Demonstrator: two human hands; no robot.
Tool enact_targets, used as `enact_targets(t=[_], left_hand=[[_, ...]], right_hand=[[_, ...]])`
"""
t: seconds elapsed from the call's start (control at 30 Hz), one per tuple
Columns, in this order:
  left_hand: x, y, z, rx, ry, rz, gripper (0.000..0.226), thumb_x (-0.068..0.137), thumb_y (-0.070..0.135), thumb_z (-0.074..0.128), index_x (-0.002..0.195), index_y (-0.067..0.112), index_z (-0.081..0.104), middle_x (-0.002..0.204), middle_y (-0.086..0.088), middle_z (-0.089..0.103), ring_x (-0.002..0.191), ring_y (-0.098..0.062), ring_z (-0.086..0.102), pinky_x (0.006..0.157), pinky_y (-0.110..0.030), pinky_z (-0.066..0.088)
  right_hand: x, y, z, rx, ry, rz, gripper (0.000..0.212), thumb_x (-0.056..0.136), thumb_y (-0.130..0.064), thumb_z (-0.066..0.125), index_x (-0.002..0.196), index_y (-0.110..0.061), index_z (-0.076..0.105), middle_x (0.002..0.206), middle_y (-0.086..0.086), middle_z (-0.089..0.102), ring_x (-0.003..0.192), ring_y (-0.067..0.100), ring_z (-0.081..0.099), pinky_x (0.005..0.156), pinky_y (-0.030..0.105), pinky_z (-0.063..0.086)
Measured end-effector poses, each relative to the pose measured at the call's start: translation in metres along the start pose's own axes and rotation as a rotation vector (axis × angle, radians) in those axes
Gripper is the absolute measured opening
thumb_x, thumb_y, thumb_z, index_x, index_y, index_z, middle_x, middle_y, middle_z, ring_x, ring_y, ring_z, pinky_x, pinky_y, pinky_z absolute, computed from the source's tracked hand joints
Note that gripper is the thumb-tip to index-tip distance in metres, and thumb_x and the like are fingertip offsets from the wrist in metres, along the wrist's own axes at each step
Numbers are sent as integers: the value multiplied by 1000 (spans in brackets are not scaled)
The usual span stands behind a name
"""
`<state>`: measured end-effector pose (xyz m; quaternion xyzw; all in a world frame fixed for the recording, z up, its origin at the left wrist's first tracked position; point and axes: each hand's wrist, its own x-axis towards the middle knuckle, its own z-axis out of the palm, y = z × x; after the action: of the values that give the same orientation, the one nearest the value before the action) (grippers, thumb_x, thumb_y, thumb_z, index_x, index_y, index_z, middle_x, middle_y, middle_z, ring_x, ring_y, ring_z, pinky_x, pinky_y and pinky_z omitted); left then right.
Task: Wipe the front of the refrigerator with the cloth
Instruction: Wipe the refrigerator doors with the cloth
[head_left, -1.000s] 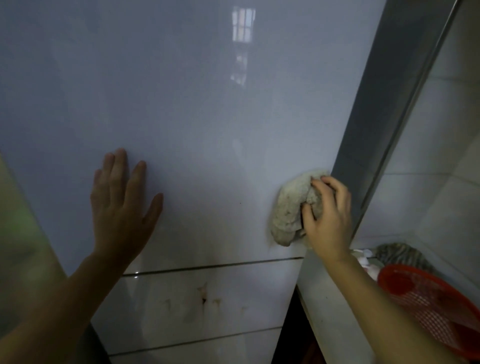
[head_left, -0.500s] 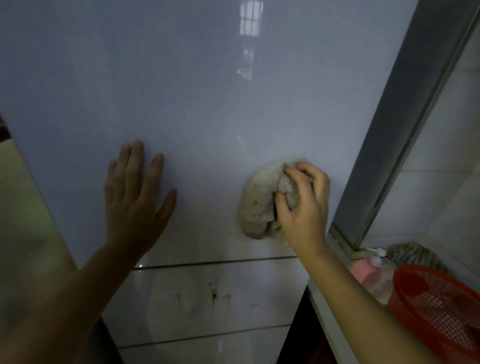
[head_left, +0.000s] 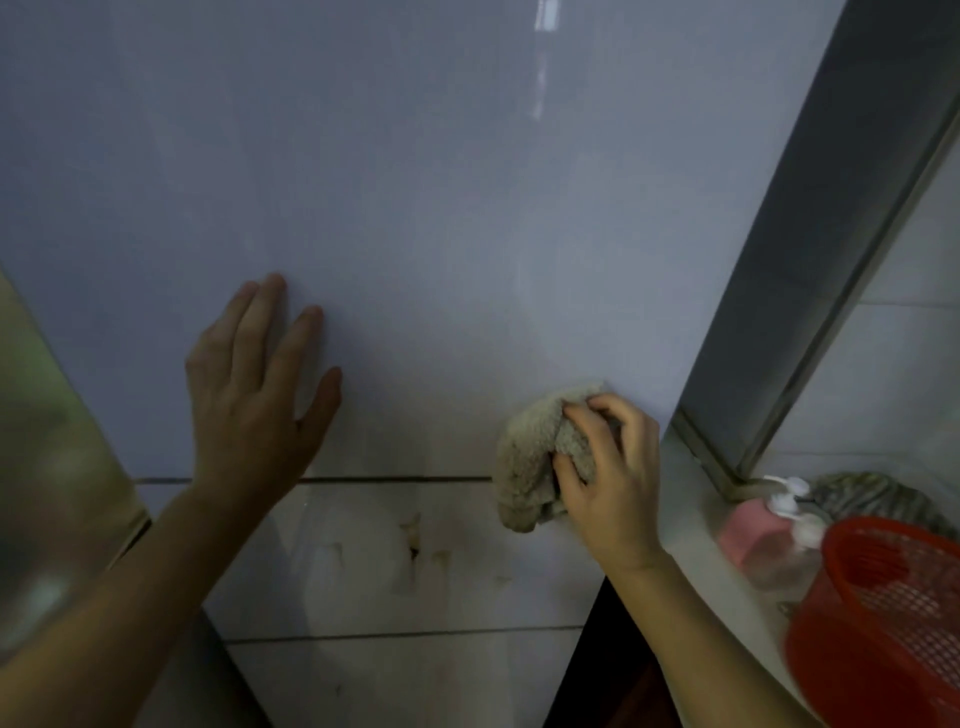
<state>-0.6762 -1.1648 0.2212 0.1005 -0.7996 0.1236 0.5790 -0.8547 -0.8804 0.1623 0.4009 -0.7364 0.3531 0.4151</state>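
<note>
The right hand curls its fingers round the bunched cloth, pressing it on the refrigerator front near its right edge, across the door seam; the left hand lies flat, fingers straight, further left.

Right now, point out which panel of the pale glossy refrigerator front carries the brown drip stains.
The middle glossy panel, between the two dark horizontal seams, below the flat left hand; the large upper panel above it shows no brown marks.
</note>
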Motion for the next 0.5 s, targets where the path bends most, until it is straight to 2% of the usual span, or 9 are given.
enact_targets(t=[0.2, 0.33, 0.5], left_hand=[[-47, 1, 17, -7, -35, 51, 53, 102, 33, 57, 148, 6, 48, 162, -23, 32, 151, -41, 32, 118, -54, 27], [-63, -5, 30, -14, 28, 89, 51, 103, 31, 56, 145, 3, 51, 161, -25, 35, 149, -42, 33, 121, -55, 25], [-84, -13, 44, -11, 105, 104, 50, 103, 30, 55, 144, 2, 53, 159, -24, 38, 148, -42, 36, 120, -59, 30]], right_hand=[[-8, 4, 9, 36, 88, -14, 41, 87, -13, 70, 127, -14, 66, 131, 5, 50, 121, 22, 48, 102, 40, 48], [10, -14, 20, 68, 208, -52, 44, 87, -8, 71, 130, -13, 66, 131, 6, 53, 122, 23, 50, 101, 43, 49], [11, -37, 48, 53, 271, -152, 47, 88, -9, 70, 133, -16, 65, 134, 4, 56, 125, 23, 51, 104, 36, 43]])
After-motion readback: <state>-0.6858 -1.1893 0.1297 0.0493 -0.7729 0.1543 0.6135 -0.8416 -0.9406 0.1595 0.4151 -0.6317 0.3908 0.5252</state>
